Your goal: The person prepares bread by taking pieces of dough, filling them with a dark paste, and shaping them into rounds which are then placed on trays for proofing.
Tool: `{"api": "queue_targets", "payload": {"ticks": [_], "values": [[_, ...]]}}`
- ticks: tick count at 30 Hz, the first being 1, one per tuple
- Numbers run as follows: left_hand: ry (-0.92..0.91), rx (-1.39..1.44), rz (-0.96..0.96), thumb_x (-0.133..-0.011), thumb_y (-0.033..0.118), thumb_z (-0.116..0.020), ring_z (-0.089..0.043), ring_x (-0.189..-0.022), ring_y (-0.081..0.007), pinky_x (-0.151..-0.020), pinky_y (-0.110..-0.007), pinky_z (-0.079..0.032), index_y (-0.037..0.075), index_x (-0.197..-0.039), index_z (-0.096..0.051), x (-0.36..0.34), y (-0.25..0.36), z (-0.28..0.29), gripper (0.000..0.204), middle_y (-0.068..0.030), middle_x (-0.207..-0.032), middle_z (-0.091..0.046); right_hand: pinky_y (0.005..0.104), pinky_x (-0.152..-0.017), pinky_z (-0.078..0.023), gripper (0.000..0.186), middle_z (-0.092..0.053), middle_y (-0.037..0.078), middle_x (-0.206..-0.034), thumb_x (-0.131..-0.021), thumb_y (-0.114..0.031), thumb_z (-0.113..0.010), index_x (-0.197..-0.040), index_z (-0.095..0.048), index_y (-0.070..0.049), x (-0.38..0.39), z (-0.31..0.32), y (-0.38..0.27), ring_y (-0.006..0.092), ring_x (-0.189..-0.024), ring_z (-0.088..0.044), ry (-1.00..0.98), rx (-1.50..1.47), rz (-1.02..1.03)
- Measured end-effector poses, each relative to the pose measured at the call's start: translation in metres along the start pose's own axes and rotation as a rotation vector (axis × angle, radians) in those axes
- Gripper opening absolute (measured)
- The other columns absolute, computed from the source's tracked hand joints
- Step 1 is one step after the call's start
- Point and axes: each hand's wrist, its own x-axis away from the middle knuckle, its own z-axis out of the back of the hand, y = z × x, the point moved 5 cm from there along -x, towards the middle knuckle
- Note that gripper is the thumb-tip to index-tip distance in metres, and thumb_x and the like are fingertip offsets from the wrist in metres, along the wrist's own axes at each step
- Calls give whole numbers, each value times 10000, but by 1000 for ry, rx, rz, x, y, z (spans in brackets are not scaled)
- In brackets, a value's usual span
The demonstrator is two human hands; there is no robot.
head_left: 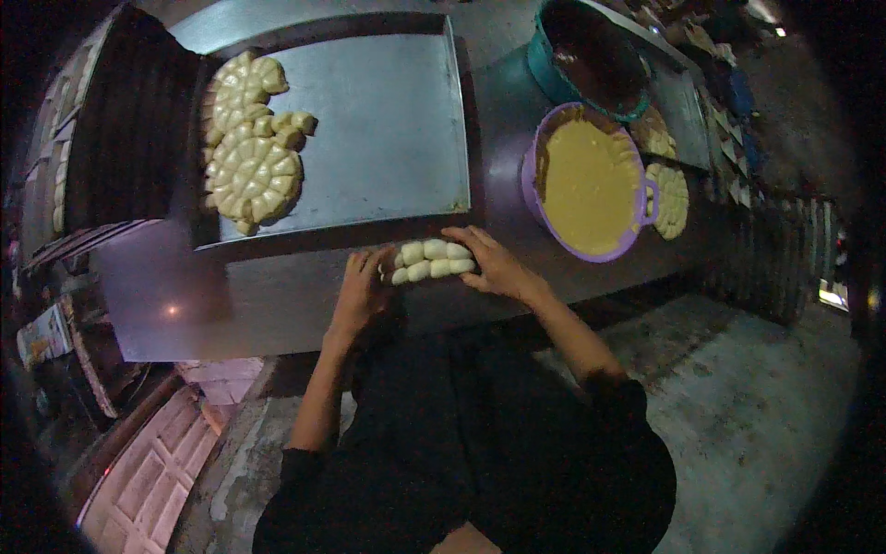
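Observation:
At the table's near edge, my two hands hold a pale, soft-looking dough loaf made of two rows of rounded segments. My left hand is closed around its left end, with part of the fingers in shadow. The right end sits between the thumb and fingers of my right hand. Just beyond lies a large metal tray. Along that tray's left side are shaped dough pieces, two of them like round flowers, with small lumps between.
Right of the tray stands a purple basin of thick yellow mixture. Behind it is a green basin with dark brown contents. More segmented dough lies beside the purple basin's handle. A dark rack rises at the left.

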Motion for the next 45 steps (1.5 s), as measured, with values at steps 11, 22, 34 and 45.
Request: {"api": "queue_targets", "payload": {"ticks": [11, 22, 34, 45], "values": [[148, 20, -11, -638, 77, -847, -477, -1210, -371, -1038, -458, -406, 151, -1420, -453, 7, 20, -5, 879, -154, -1312, -528, 494, -1028, -380, 748, -479, 117, -1389, -800, -408, -739, -1448, -440, -185, -12, 4, -31, 333, -1241, -461, -11, 393, 291], [242, 96, -172, -654, 16, -749, -462, -1240, -366, -1054, -448, -382, 98, -1405, -452, 23, 36, 0, 812, -144, -1361, -501, 470, -919, -440, 769, -456, 98, -1441, -788, -512, -720, -1466, -433, -289, -10, -23, -50, 330, -1159, -497, 39, 631, 486], [222, 398, -153, -952, 321, -620, -582, -1111, -343, -935, -437, -470, 39, -1330, -466, 4, 5, 15, 496, -163, -1266, -582, 322, -766, -527, 414, -642, 80, -1212, -970, -348, -597, -1322, -579, -130, -67, -42, -46, 222, -947, -618, -129, -112, 420], [725, 237, 310, -999, 319, -517, -626, -852, -246, -765, -368, -504, 127, -1424, -430, 152, -49, 338, 475, -108, -939, -639, 355, -686, -549, 568, -627, 99, -1068, -1034, -501, -351, -1352, -467, -45, -172, -139, -309, 210, -791, -632, -553, -1360, -235]]}}
